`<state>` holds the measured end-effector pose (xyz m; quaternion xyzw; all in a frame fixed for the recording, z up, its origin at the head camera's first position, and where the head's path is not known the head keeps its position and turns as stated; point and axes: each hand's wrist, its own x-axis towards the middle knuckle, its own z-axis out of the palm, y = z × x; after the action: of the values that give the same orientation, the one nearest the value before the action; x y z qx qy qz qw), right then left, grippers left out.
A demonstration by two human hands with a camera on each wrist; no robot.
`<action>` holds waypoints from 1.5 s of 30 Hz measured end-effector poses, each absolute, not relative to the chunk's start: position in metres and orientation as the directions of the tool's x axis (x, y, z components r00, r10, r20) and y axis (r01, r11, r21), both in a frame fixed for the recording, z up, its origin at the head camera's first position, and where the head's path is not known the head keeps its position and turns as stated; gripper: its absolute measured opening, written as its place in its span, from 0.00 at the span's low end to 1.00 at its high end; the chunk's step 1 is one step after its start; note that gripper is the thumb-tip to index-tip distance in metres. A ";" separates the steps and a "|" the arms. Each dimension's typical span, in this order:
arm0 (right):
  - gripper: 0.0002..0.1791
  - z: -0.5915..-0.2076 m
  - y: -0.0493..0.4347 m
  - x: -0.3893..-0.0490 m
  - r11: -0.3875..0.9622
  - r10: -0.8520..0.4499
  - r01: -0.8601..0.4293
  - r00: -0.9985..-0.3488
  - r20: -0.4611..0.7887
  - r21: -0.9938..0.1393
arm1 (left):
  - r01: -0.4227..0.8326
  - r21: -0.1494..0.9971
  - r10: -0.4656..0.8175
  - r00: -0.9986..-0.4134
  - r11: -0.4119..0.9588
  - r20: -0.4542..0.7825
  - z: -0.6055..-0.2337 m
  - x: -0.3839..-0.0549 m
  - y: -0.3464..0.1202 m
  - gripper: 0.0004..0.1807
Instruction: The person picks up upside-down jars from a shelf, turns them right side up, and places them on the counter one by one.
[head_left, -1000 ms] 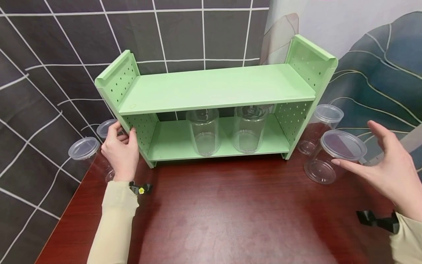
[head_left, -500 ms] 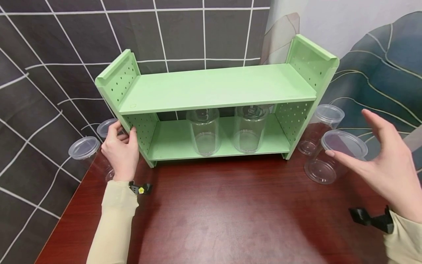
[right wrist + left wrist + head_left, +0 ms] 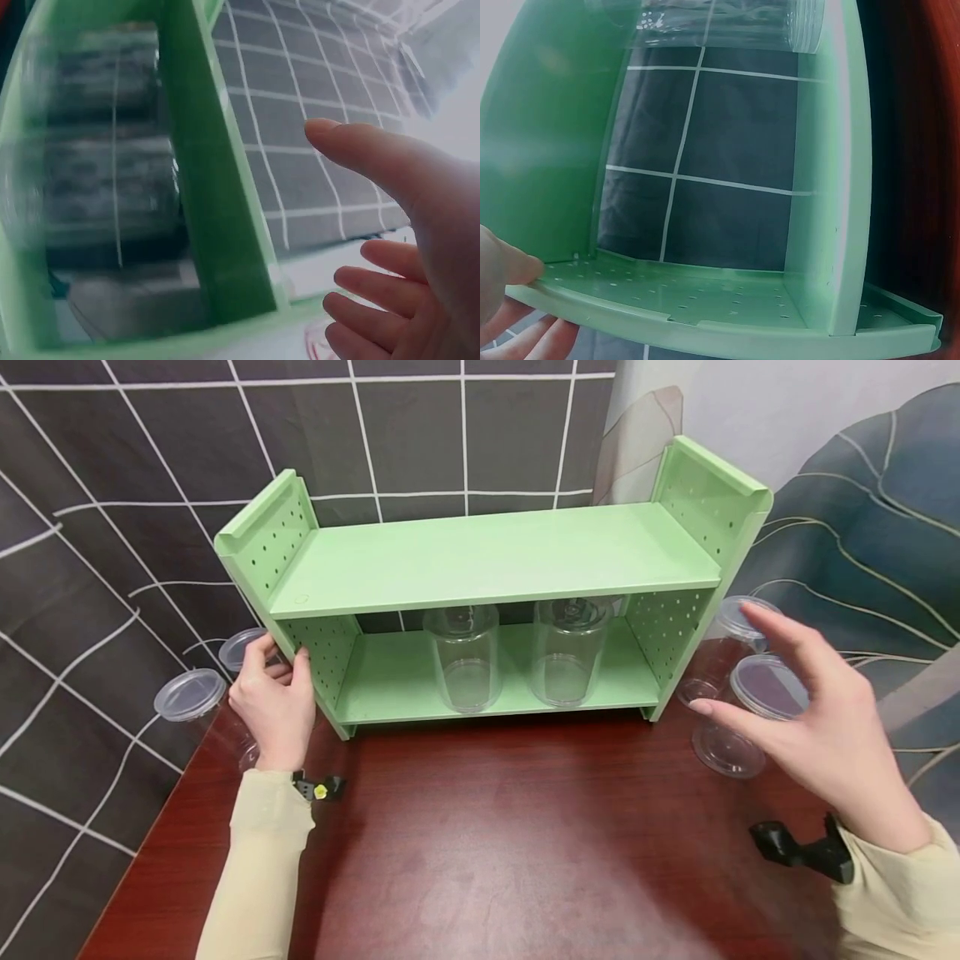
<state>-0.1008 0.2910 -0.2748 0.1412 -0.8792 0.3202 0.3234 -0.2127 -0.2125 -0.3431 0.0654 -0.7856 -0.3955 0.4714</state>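
Observation:
My left hand [image 3: 273, 714] grips the left side panel of a pale green two-tier shelf [image 3: 487, 560], thumb inside and fingers outside. The left wrist view shows the thumb [image 3: 514, 266] over that panel's edge. My right hand [image 3: 832, 727] holds nothing, thumb and fingers spread apart, in front of a clear lidded jar [image 3: 726, 752] that it partly covers in the head view. Behind that one stands another clear jar [image 3: 701, 672], close to the shelf's right side. On the lower tier two clear jars [image 3: 468, 672] [image 3: 566, 664] stand side by side.
Left of the shelf are two more lidded clear jars [image 3: 190, 695] [image 3: 238, 647], one partly behind my left hand. The shelf stands on a dark red wooden table [image 3: 510, 835]. Behind it is a dark wall covering with a white grid [image 3: 420, 435].
My right hand has moved left, from beside the front right jar to in front of it, still spread. The left hand keeps its grip, and the shelf and jars have stayed put.

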 end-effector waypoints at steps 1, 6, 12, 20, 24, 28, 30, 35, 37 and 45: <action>0.64 -0.276 0.287 -0.102 0.746 -0.053 -0.464 -0.757 0.652 -0.478 | 0.270 0.683 -0.476 -0.547 0.679 0.689 -0.343 -0.213 -0.213 0.14; 0.61 -0.283 0.261 -0.109 0.682 -0.135 -0.514 -0.788 0.601 -0.521 | 0.268 0.681 -0.471 -0.551 0.682 0.689 -0.343 -0.213 -0.213 0.15; 0.56 -0.289 0.227 -0.116 0.606 -0.238 -0.569 -0.796 0.556 -0.555 | 0.265 0.680 -0.469 -0.554 0.683 0.687 -0.343 -0.212 -0.212 0.15; 0.54 -0.314 0.202 -0.135 0.527 -0.321 -0.609 -0.788 0.525 -0.593 | 0.274 0.676 -0.466 -0.548 0.685 0.694 -0.342 -0.213 -0.213 0.15; 0.52 -0.328 0.187 -0.140 0.497 -0.338 -0.602 -0.798 0.499 -0.626 | 0.277 0.674 -0.464 -0.548 0.684 0.696 -0.342 -0.213 -0.213 0.15; 0.52 -0.346 0.171 -0.147 0.464 -0.347 -0.582 -0.813 0.467 -0.668 | 0.273 0.678 -0.469 -0.547 0.683 0.693 -0.343 -0.213 -0.213 0.15; 0.53 -0.355 0.162 -0.150 0.444 -0.347 -0.562 -0.826 0.444 -0.698 | 0.271 0.679 -0.472 -0.547 0.682 0.692 -0.344 -0.213 -0.213 0.15; 0.54 -0.375 0.143 -0.158 0.401 -0.310 -0.482 -0.872 0.380 -0.779 | 0.268 0.679 -0.472 -0.547 0.683 0.691 -0.344 -0.213 -0.214 0.15; 0.55 -0.381 0.135 -0.163 0.383 -0.281 -0.443 -0.892 0.355 -0.810 | 0.266 0.679 -0.472 -0.547 0.685 0.691 -0.345 -0.213 -0.215 0.15; 0.64 -0.398 0.109 -0.185 0.369 -0.188 -0.312 -0.948 0.258 -0.876 | 0.276 0.673 -0.464 -0.546 0.686 0.697 -0.345 -0.213 -0.215 0.15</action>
<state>-0.1848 0.1087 -0.3979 0.1514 -0.8254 0.5408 0.0571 -0.2131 -0.2150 -0.3449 0.0599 -0.7873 -0.3917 0.4724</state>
